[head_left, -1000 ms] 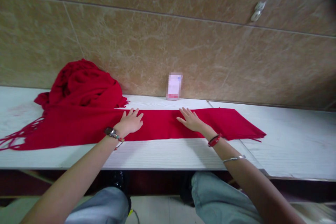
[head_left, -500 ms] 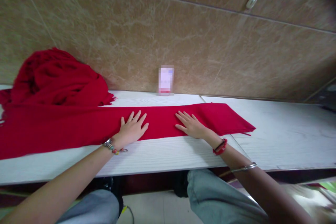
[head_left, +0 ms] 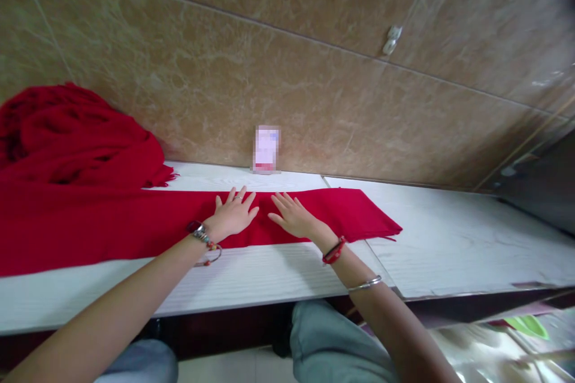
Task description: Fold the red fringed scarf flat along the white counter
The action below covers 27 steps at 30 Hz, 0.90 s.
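A long strip of folded red cloth (head_left: 135, 221), perhaps a scarf, lies flat along the white tabletop (head_left: 440, 245). Its right end is a folded edge with a thin thread sticking out. My left hand (head_left: 232, 215) rests flat on the middle of the strip with fingers spread; a ring, a watch and a beaded bracelet are on it. Just to its right, my right hand (head_left: 294, 216) lies palm down on the same cloth, fingers stretched out. A red bracelet and a silver bangle circle that arm. Neither hand grasps the cloth.
At the back left is a rumpled heap of red cloth (head_left: 81, 137) with fringe. A blurred-out upright card or phone (head_left: 266, 149) leans on the brown tiled wall (head_left: 224, 72). A small clear hook (head_left: 392, 40) is on the wall. Below right is a green basin (head_left: 529, 326).
My hands have come closer together on the cloth, the right one moving left towards the other. The camera has turned to the right, so the scene sits further left.
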Available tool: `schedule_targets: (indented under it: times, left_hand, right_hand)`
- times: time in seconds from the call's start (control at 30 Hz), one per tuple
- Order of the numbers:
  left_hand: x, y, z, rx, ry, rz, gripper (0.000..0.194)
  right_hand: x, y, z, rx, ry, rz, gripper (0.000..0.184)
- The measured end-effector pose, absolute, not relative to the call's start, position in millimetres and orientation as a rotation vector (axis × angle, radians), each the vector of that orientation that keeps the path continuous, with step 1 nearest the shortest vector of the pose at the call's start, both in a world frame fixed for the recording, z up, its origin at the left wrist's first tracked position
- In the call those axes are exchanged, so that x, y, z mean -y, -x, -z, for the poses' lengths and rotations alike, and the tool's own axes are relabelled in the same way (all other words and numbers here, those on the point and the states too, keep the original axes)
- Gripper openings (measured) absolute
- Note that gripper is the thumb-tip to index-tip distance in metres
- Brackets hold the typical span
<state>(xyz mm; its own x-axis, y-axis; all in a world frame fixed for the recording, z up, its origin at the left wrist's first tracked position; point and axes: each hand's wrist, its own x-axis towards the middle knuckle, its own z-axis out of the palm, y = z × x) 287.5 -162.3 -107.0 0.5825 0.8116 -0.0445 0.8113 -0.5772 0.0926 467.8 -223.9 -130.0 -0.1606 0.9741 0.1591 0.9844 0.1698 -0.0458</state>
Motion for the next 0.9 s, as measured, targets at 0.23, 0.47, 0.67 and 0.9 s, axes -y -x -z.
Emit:
schedule_targets:
  times: [0.23, 0.47, 0.67, 0.9]
  left_hand:
    - [151, -285, 131, -1.327, -2.77, -0.064, 0.052]
    - [150, -286, 131, -1.322, -2.756, -0.081, 0.052]
    - [153, -284, 130, -1.316, -2.734, -0.101, 0.053]
    - [152, -285, 135, -1.316, -2.733, -0.14, 0.053]
  right_hand:
    - [223, -530, 137, 2.351, 2.161, 0.114, 0.045]
    - [248, -651, 137, 1.835, 2.555, -0.083, 0.048]
    - [278, -695, 136, 1.606, 2.647, 0.001, 0.049]
    - [249, -634, 113, 1.674, 2.238, 0.203, 0.051]
